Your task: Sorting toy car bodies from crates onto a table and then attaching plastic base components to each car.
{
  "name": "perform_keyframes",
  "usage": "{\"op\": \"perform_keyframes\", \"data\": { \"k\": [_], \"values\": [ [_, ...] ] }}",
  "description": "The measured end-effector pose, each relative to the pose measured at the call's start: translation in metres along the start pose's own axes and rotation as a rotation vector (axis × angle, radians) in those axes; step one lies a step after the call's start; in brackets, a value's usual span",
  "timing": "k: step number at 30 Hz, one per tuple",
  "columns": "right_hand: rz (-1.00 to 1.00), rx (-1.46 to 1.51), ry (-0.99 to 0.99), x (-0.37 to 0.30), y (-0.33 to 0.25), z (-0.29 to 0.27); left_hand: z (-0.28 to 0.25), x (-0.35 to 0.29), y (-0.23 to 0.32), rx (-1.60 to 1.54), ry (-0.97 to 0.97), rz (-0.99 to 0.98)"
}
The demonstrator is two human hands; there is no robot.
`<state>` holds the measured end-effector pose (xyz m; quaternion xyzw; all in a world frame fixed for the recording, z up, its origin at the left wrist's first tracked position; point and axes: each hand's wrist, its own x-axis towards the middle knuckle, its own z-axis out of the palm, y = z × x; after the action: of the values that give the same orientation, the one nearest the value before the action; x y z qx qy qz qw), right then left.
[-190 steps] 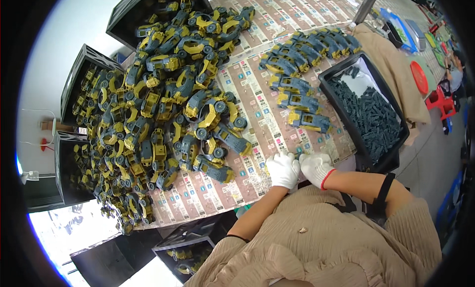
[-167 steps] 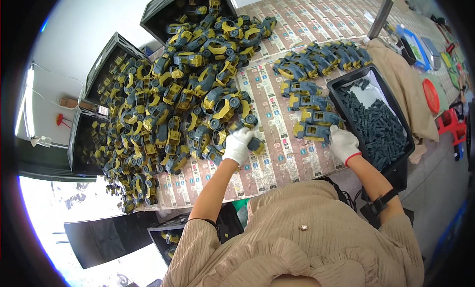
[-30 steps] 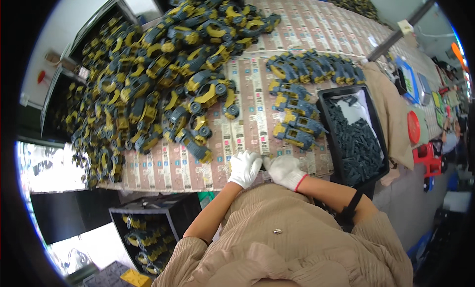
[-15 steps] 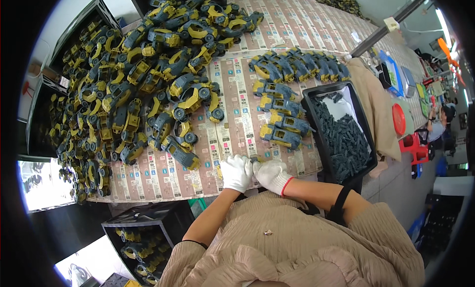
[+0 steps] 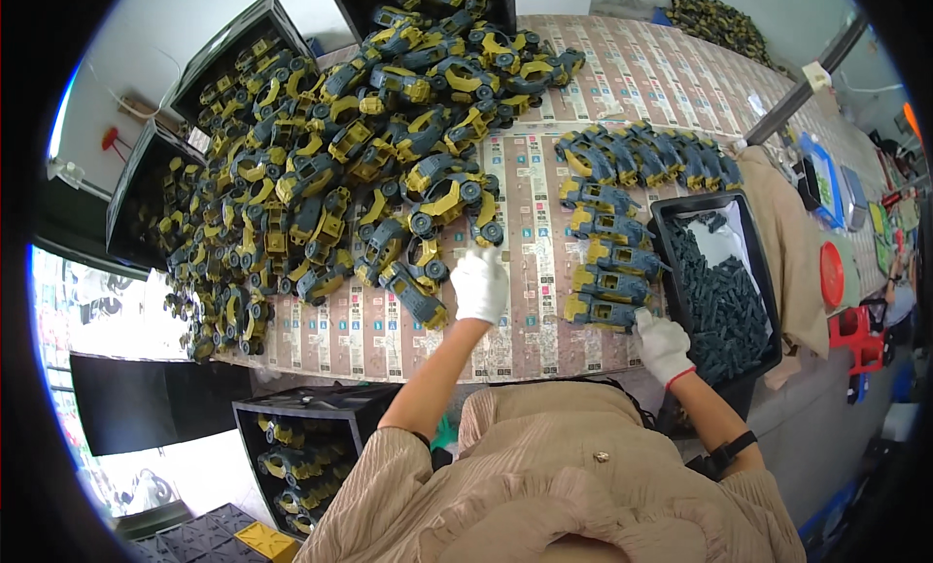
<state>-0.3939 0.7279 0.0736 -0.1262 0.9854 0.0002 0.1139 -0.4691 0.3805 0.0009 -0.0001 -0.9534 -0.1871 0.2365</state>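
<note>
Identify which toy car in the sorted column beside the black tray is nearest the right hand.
The bottom toy car, at the column's near end; the right hand rests just beside it, while the others lie farther up.

You see a red round lid (image 5: 833,274) at your right, a tan cloth (image 5: 789,240) beside it, a black crate (image 5: 309,444) under your table (image 5: 622,77).

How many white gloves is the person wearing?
2: a white glove on the left hand at the edge of the toy car pile, and one on the right hand beside the black tray.
</note>
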Motion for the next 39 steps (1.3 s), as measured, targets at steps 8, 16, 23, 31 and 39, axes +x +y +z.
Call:
{"op": "perform_keyframes", "data": {
  "k": [8, 16, 23, 31, 39],
  "values": [
    [0.108, 0.293, 0.27, -0.023, 0.016, -0.02, 0.014, 0.056, -0.012, 0.081, -0.288, -0.194],
    [0.542, 0.343, 0.43, -0.054, 0.115, -0.016, 0.002, 0.005, 0.002, 0.083, -0.254, 0.1],
    [0.58, 0.27, 0.437, -0.044, 0.199, 0.015, -0.045, -0.044, 0.001, -0.126, -0.083, 0.169],
    [0.475, 0.313, 0.257, 0.031, 0.236, 0.016, 0.006, -0.033, -0.017, -0.109, -0.516, -0.368],
    [0.535, 0.12, -0.056, 0.088, 0.246, 0.023, -0.019, -0.028, -0.024, -0.109, -0.701, -0.369]
  ]
}}
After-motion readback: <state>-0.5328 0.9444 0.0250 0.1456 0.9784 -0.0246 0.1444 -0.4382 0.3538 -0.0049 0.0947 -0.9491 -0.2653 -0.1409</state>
